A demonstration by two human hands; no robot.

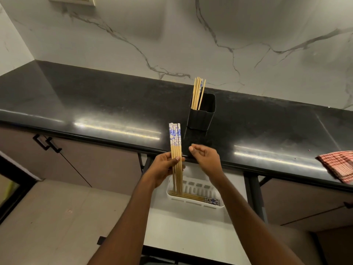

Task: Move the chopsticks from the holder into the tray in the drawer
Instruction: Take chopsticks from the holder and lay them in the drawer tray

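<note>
My left hand [164, 167] grips a bundle of several bamboo chopsticks [175, 142] with blue-and-white patterned tops, held upright above the open drawer. Just to their right, my right hand [205, 157] hovers with loosely curled fingers and nothing in it. A black square holder [200, 116] stands on the countertop beyond my hands, with several more chopsticks [198, 92] sticking up from it. Below, a white tray [214, 205] lies in the white drawer [183, 230], and several chopsticks [194, 197] lie flat along its front side.
The black countertop [95, 104] runs across the view under a white marble wall. A red checked cloth [340, 165] hangs over the counter's right edge. Cabinet doors with black handles [46, 143] are at the left, beside the drawer.
</note>
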